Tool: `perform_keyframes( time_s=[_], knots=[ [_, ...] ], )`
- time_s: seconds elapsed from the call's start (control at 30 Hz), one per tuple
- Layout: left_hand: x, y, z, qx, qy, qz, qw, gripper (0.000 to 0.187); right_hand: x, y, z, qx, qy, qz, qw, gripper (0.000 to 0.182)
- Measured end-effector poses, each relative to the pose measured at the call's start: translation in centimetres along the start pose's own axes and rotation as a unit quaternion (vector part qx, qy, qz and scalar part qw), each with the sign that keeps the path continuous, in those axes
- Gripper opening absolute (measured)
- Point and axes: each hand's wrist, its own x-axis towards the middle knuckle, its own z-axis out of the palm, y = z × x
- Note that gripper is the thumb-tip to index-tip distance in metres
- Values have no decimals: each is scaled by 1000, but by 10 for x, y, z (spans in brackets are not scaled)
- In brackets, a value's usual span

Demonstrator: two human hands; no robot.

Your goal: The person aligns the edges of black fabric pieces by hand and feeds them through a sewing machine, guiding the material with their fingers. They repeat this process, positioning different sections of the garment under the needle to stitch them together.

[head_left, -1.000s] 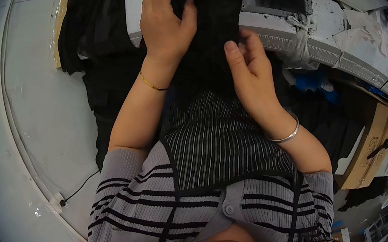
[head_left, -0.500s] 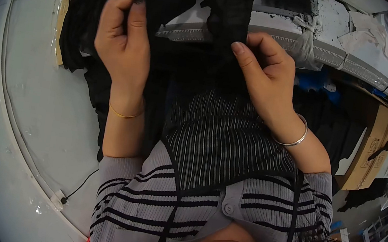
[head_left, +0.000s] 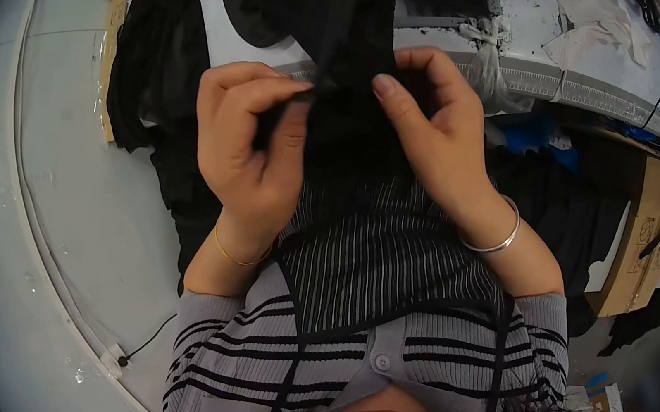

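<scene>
A piece of black fabric (head_left: 353, 34) hangs between my hands over the front edge of the worktable, with a curved cut-out on its left side. My left hand (head_left: 252, 133) pinches it between thumb and fingers near the middle; the fingertips are slightly blurred. At the fabric's right edge, my right hand (head_left: 440, 133) has its thumb on the near side and its curled fingers partly hidden behind the cloth. The striped apron (head_left: 390, 256) lies just below both hands.
More black cloth (head_left: 143, 73) is heaped at the left. A ruler strip (head_left: 595, 92) runs along the table edge, with a tied plastic bag (head_left: 490, 81) hanging over it. A cardboard box (head_left: 642, 239) stands at the right. A cable (head_left: 27, 166) follows the left side.
My left hand has moved right and down, closer to my right hand, and pinches the fabric at a different place. My right hand has shifted slightly left. The curved cut-out now shows more fully.
</scene>
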Motion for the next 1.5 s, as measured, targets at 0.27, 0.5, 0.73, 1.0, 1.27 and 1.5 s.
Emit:
perform_keyframes(
  time_s=[0.27, 0.5, 0.73, 1.0, 1.27, 1.5],
  knots=[
    [16, -16, -3, -249, 121, -227, 934, 13, 51, -3, 3, 29, 41, -11, 999, 34],
    [35, -10, -22, -93, 58, -181, 977, 18, 44, -29, -7, -192, -52, -115, 973, 52],
    [31, 17, 6, 62, -83, 118, 988, 22, 42, -29, -18, -232, -43, -206, 950, 63],
    [42, 8, 5, 27, -150, 54, 987, 9, 51, -28, -17, -209, -48, -140, 967, 65],
    [45, 0, 21, 23, -122, 96, 988, 13, 43, -32, -13, -242, -50, -142, 958, 55],
    [53, -15, 36, 70, -115, 146, 980, 17, 46, -25, -9, -93, -26, -21, 995, 38]
  ],
)
